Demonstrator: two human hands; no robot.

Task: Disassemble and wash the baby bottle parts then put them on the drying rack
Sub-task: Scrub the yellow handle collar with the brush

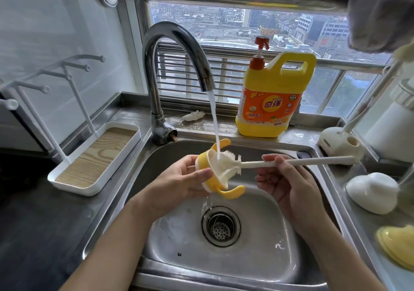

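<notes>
Fingers (pixel 198 175) of left hand (pixel 177 180) curl round the yellow handled collar (pixel 201 158), held above the sink (pixel 246 257) in the tap stream (pixel 214 120). Right hand (pixel 289 185) pinches the bottle brush (pixel 228 165) by its thin white stem, bristles inside the collar.

Risk: smooth wet plastic, so the collar may slip into the basin; water off the bristles may splash.

Collar: rigid ring, two curved handles. Drying rack (pixel 94 156) stands left of the sink.

The sink (pixel 257 266) and tap (pixel 177 44) are shiny metal — the soap jug (pixel 272 102) is smooth yellow plastic — the tray (pixel 98 156) looks like wood inside.
</notes>
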